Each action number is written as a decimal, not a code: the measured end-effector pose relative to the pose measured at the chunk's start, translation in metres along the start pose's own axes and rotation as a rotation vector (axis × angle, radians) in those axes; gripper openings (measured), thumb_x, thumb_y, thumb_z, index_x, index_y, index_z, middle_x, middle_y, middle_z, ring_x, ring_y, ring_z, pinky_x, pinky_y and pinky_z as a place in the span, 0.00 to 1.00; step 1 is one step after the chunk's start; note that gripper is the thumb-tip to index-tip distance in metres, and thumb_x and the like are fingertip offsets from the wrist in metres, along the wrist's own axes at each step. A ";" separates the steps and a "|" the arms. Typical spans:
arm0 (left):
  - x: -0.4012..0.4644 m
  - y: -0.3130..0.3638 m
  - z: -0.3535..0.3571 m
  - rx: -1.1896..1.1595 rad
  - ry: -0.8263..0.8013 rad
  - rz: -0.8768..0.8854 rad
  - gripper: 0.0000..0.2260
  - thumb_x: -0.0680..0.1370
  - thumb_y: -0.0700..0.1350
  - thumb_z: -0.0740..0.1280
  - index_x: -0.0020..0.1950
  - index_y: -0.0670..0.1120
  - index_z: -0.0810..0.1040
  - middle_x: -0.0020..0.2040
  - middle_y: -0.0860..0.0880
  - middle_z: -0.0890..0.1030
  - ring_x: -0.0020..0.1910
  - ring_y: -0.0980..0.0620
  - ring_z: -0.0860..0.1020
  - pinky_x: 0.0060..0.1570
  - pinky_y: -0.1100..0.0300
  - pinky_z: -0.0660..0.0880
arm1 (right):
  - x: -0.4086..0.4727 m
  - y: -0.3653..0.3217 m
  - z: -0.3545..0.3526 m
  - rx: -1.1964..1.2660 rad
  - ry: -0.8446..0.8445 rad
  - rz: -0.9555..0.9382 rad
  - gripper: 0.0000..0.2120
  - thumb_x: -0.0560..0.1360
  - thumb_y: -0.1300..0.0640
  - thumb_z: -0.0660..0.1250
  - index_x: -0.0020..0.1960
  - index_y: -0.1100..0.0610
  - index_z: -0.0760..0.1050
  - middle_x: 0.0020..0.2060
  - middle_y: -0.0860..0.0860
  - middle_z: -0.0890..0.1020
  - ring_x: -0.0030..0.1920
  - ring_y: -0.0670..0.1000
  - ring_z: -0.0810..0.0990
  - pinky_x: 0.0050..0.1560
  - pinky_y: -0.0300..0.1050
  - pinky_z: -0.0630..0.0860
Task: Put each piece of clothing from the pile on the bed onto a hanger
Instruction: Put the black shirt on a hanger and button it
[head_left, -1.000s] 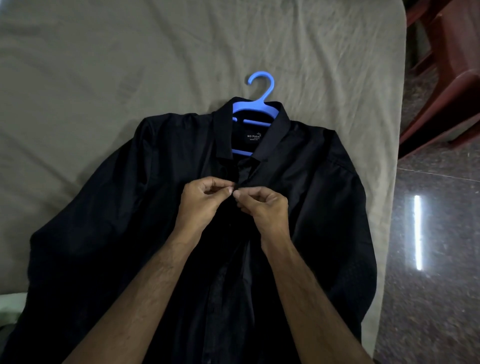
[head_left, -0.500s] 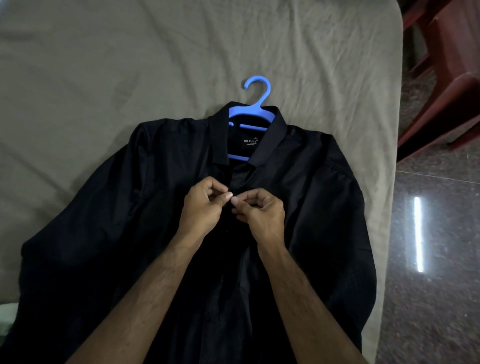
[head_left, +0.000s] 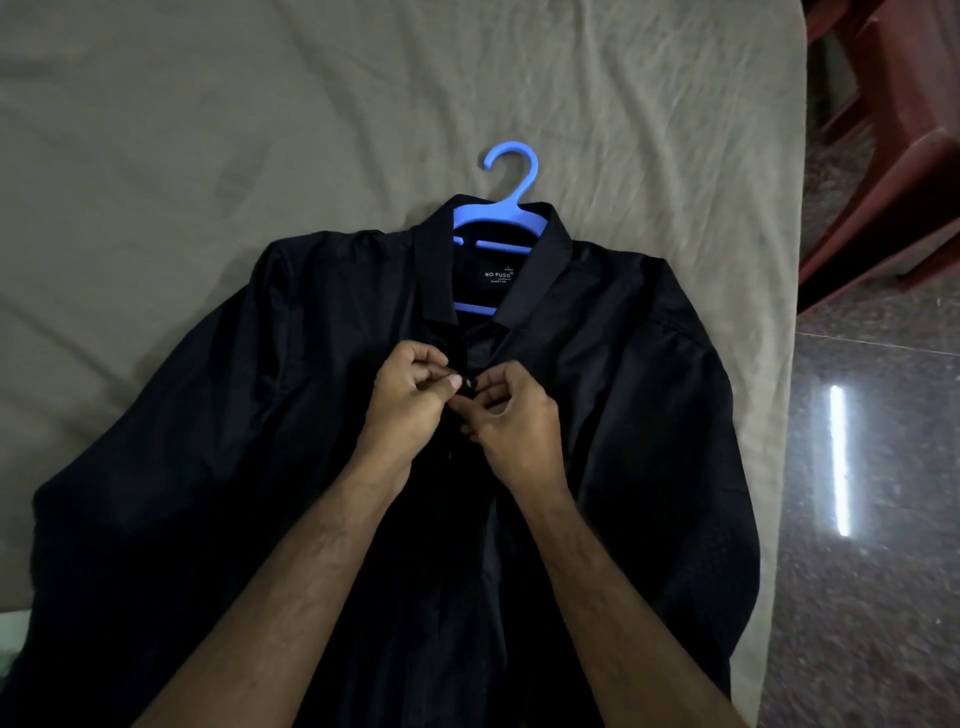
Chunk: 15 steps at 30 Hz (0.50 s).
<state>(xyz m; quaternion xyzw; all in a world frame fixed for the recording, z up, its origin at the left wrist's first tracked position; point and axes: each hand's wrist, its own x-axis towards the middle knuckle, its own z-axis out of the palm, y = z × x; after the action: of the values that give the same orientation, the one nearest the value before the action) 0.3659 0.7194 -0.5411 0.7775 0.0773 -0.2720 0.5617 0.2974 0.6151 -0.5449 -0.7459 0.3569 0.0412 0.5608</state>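
Observation:
A black shirt (head_left: 623, 374) lies flat, front up, on the bed (head_left: 208, 130). A blue hanger (head_left: 506, 210) sits inside its collar, with the hook sticking out above onto the sheet. My left hand (head_left: 410, 405) and my right hand (head_left: 514, 421) meet at the placket just below the collar. Both pinch the shirt's front edges around a small black button (head_left: 470, 383) that shows between the fingertips. The hanger's shoulders are hidden under the cloth.
The bed's right edge runs close to the shirt's right sleeve. Beyond it lies a glossy dark floor (head_left: 872, 519) with a light's reflection. Red-brown furniture (head_left: 898, 156) stands at the upper right. A pale bit of cloth (head_left: 10, 644) peeks out at the lower left.
The view has shifted slightly. My fingertips have parted a little at the placket, and the button now shows between them.

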 end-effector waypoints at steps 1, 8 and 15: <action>0.002 0.001 0.000 0.001 -0.018 -0.009 0.08 0.78 0.39 0.71 0.52 0.50 0.75 0.45 0.50 0.84 0.47 0.57 0.82 0.50 0.62 0.75 | 0.000 0.001 0.000 0.024 -0.002 0.003 0.12 0.71 0.51 0.78 0.49 0.50 0.76 0.39 0.48 0.84 0.35 0.46 0.85 0.41 0.51 0.84; -0.001 -0.002 -0.004 0.236 -0.056 0.082 0.11 0.77 0.45 0.72 0.56 0.54 0.74 0.43 0.57 0.84 0.43 0.61 0.81 0.50 0.62 0.76 | -0.001 0.000 -0.012 0.279 -0.078 0.068 0.03 0.80 0.58 0.69 0.51 0.57 0.79 0.41 0.54 0.85 0.39 0.51 0.87 0.40 0.45 0.84; -0.003 -0.001 -0.007 0.378 0.037 0.316 0.14 0.77 0.45 0.71 0.60 0.53 0.73 0.46 0.57 0.80 0.39 0.58 0.78 0.41 0.64 0.75 | 0.002 -0.005 -0.017 0.097 -0.009 0.017 0.04 0.81 0.55 0.65 0.48 0.50 0.77 0.39 0.49 0.84 0.36 0.50 0.85 0.38 0.49 0.84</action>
<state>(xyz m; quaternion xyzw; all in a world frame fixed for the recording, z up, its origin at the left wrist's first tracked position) 0.3657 0.7265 -0.5391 0.8760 -0.0871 -0.1763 0.4404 0.2964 0.6001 -0.5356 -0.7147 0.3623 0.0318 0.5974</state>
